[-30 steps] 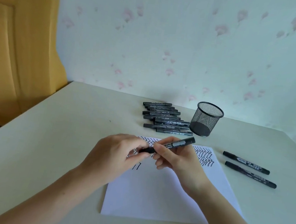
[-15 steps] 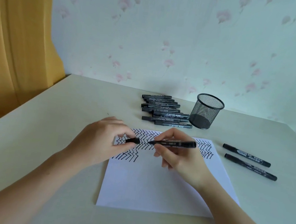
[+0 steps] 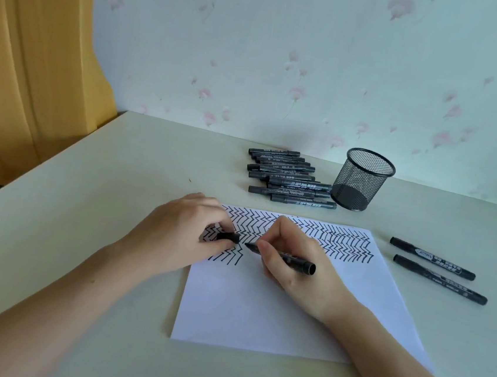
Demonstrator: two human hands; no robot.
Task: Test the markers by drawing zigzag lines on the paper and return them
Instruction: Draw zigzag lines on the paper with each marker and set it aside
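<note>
A white sheet of paper (image 3: 259,306) lies on the table with rows of black zigzag lines across its top. My right hand (image 3: 297,264) grips an uncapped black marker (image 3: 292,259) in a writing hold, its tip pointing left just over the paper beside the lower zigzags. My left hand (image 3: 181,236) pinches the marker's black cap (image 3: 229,237) over the paper's upper left corner. Several capped black markers (image 3: 288,177) lie stacked behind the paper. Two more markers (image 3: 435,269) lie to the right of the sheet.
A black mesh pen cup (image 3: 361,178) stands empty at the back, right of the marker pile. The cream table (image 3: 84,217) meets a flowered wall behind. A yellow padded piece of furniture (image 3: 25,57) stands at the left.
My left hand pulled the cap off and drew it left. My right hand turned the marker into a writing hold and lowered its tip toward the paper.
</note>
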